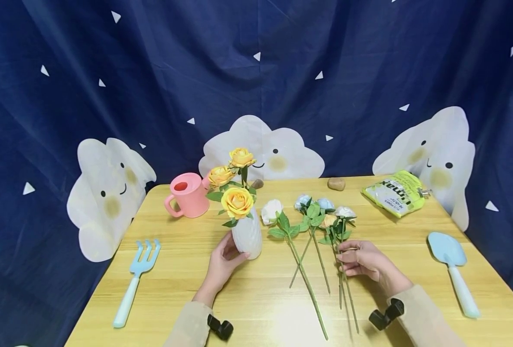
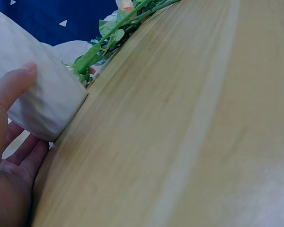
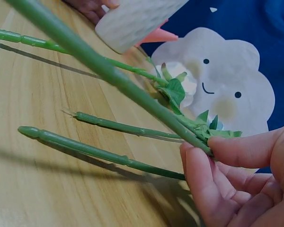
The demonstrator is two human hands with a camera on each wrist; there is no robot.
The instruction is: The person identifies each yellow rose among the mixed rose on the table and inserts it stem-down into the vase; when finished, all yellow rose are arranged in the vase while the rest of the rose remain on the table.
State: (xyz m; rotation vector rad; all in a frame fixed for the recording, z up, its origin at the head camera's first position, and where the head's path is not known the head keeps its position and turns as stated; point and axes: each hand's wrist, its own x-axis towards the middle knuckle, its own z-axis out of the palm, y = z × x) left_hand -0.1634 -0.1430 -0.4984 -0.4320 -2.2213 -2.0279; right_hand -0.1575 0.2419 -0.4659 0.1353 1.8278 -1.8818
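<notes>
A white textured vase (image 1: 248,235) holding several yellow roses (image 1: 237,202) stands on the table. My left hand (image 1: 222,264) grips its lower part, thumb across the front and fingers behind. In the left wrist view, the thumb lies on the vase wall (image 2: 35,101). My right hand (image 1: 365,260) pinches a green stem (image 3: 118,78) between thumb and fingertips; its white rose (image 1: 345,211) points away from me. Beside it lie a peach rose (image 1: 328,220), two pale blue roses (image 1: 325,204) and another white rose (image 1: 272,211) with a long stem.
A pink watering can (image 1: 191,196) stands behind the vase at left. On the left lies a blue hand fork (image 1: 137,268), on the right a blue trowel (image 1: 449,250). A green bag (image 1: 396,193) and a brown stone (image 1: 336,183) are near the back edge.
</notes>
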